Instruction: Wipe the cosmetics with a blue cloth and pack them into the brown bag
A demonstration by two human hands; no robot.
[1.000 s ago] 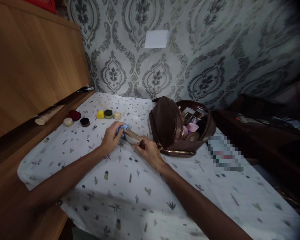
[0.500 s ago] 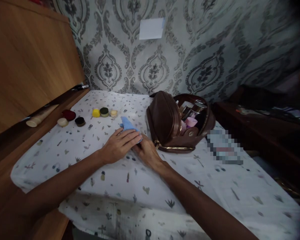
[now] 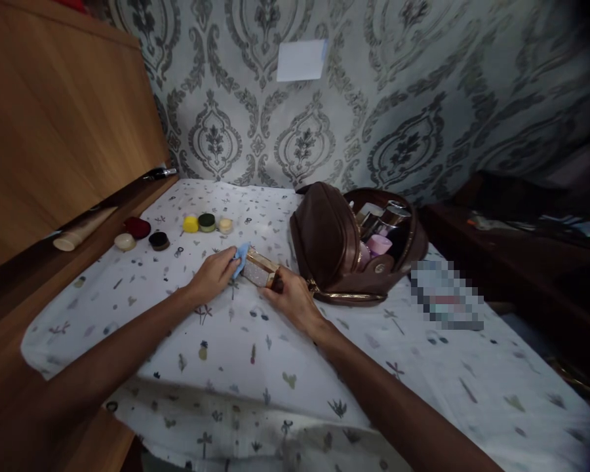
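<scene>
My left hand [image 3: 214, 275] is closed on a blue cloth [image 3: 241, 257], bunched against the left end of a small rectangular gold-edged container [image 3: 259, 269] with a glittery front. At the other end of that container, my right hand [image 3: 294, 298] grips it between thumb and fingers. I cannot make out exactly what kind of container it is. Just right of my right hand stands a brown cosmetic bag [image 3: 324, 236], unzipped, with several items inside, including a pink-capped one [image 3: 379, 245].
Small jars stand at the left: yellow [image 3: 191, 225], green-lidded [image 3: 207, 223], cream [image 3: 225, 226], black [image 3: 158, 241] and pale [image 3: 124, 242], beside a dark red case [image 3: 137, 227]. A beige tube [image 3: 81, 231] lies by the wooden cabinet [image 3: 69, 118]. A blurred-out flat object [image 3: 446, 298] lies at right.
My left hand has shifted left with the blue cloth, away from my right hand. The gold-edged container, covered before, now shows between both hands.
</scene>
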